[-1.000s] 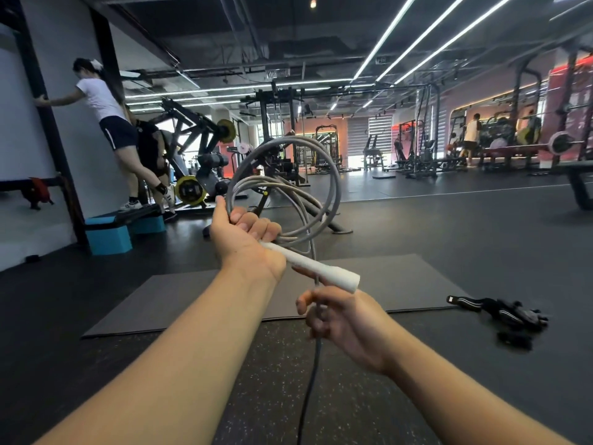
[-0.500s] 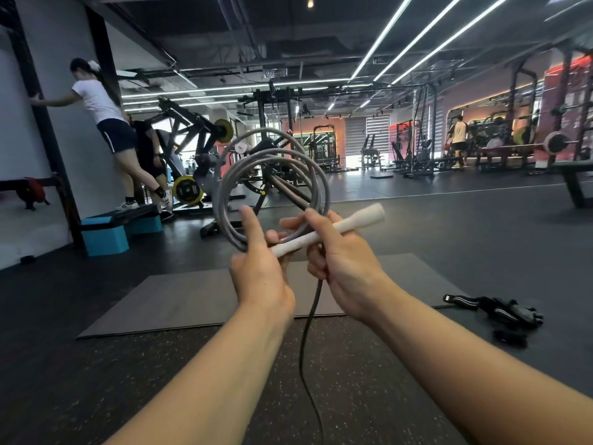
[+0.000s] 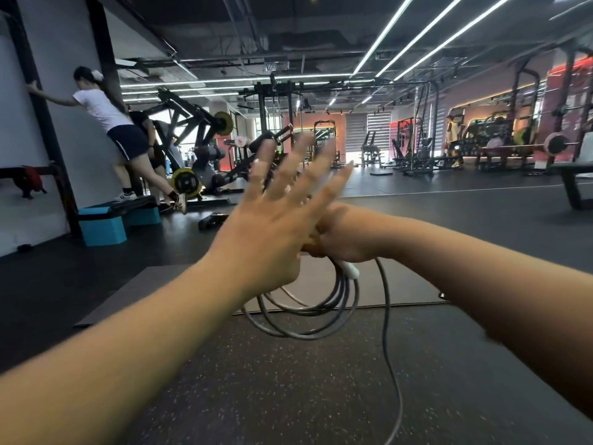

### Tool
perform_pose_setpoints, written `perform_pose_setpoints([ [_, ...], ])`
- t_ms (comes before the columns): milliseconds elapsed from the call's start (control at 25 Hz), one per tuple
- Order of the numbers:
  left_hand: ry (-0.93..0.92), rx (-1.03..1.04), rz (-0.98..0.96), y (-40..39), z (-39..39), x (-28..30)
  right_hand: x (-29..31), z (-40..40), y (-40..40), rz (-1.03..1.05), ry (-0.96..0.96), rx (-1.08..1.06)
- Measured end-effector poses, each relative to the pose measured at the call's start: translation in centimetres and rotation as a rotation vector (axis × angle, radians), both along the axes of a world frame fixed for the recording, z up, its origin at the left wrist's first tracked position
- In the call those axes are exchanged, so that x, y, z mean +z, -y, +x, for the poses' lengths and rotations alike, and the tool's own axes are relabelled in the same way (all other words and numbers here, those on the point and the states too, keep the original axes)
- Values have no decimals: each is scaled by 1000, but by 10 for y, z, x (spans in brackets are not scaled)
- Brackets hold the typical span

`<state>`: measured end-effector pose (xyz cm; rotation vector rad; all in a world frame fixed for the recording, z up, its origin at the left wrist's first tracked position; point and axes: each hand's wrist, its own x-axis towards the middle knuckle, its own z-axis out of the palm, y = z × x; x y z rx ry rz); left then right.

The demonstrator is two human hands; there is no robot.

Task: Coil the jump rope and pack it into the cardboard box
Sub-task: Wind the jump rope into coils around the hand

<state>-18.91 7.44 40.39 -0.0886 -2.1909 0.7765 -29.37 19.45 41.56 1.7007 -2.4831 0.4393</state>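
- The right hand (image 3: 345,234) is closed around the gathered loops of the jump rope (image 3: 308,311) and its white handle (image 3: 349,269), so the coil hangs below the fist, at 6 o'clock, and keeps its round shape.
- The left hand (image 3: 272,232) is spread flat, fingers blurred, gripping nothing, probably freed to catch the loose tail trailing toward 5 o'clock over the floor (image 3: 288,396).
- No cardboard box is in view.

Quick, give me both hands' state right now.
Left hand: open, fingers spread, holding nothing.
Right hand: closed on the jump rope coils and white handle.
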Motion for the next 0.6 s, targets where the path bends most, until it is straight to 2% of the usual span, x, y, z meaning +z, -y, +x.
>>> perform_pose_setpoints([
  [40,142,65,-76,-3,-7,8,1,4,1,62,-76,-14],
  [120,354,97,-19,-7,-15,18,6,5,-1,122,-121,11],
  [320,509,63,596,0,-25,14,9,-3,-1,70,-38,48],
  [360,548,53,664,1,-28,11,9,-3,-1,79,-42,49],
  [440,627,20,666,9,-26,12,11,-3,-6,133,-44,41],
  [520,679,81,593,19,-18,12,17,-8,-18,161,130,24],
  [600,695,84,561,31,-6,12,21,-21,-34,106,477,33],
])
